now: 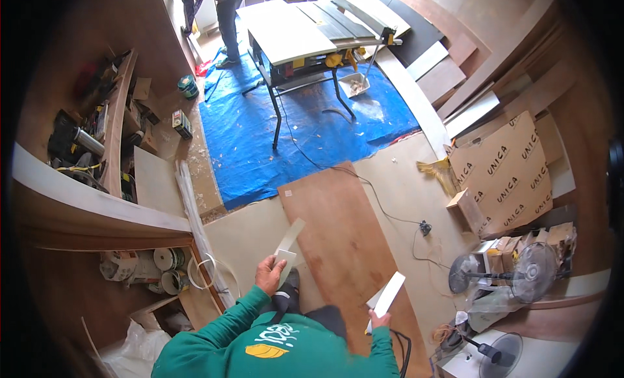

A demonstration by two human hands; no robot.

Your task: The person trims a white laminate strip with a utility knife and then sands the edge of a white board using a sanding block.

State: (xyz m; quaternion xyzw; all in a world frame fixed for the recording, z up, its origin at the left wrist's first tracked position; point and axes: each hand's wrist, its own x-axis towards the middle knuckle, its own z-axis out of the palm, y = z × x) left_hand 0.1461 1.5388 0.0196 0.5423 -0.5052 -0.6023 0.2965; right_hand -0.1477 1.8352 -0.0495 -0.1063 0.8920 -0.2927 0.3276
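My left hand (pixel 268 274) is closed round two short pale strips of board; the longer strip (pixel 291 234) points up and away, and a white piece (pixel 285 261) lies against it. My right hand (pixel 379 319) grips a white strip (pixel 390 293) with a second pale piece (pixel 375 297) behind it. Both hands are in front of my body, well apart. Below them a brown plywood sheet (pixel 325 215) lies on the floor. Under my right hand hangs a black looped cord or strap (pixel 406 345), and I cannot tell what it belongs to.
A table saw (pixel 292 27) stands ahead on a blue tarp (pixel 247 144). Its power cord (pixel 370 189) crosses the plywood. Another person (pixel 227 20) stands at the far left. Fans (pixel 533 271) and boards (pixel 442 79) line the right; a tool shelf (pixel 117 118) is at left.
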